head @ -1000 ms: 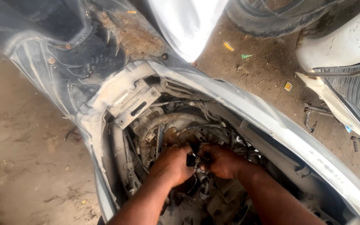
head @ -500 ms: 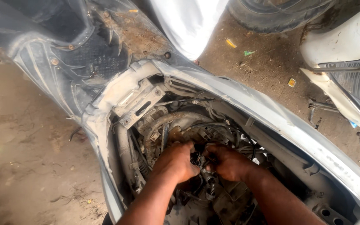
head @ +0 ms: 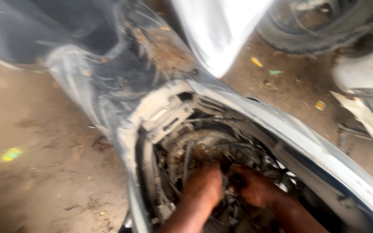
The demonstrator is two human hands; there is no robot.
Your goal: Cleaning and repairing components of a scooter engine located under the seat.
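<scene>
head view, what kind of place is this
Probably an informal outdoor vehicle repair yard. Both hands, left hand and right hand, work inside an opened scooter body with its engine parts exposed, on a littered dirt ground, with a tyre beside it.

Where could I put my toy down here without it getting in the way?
The dirt floor left of the grey body shell lies bare but for a small yellow scrap. Inside the shell it is crowded: left hand and right hand work close together among cables and dirty parts.
</scene>
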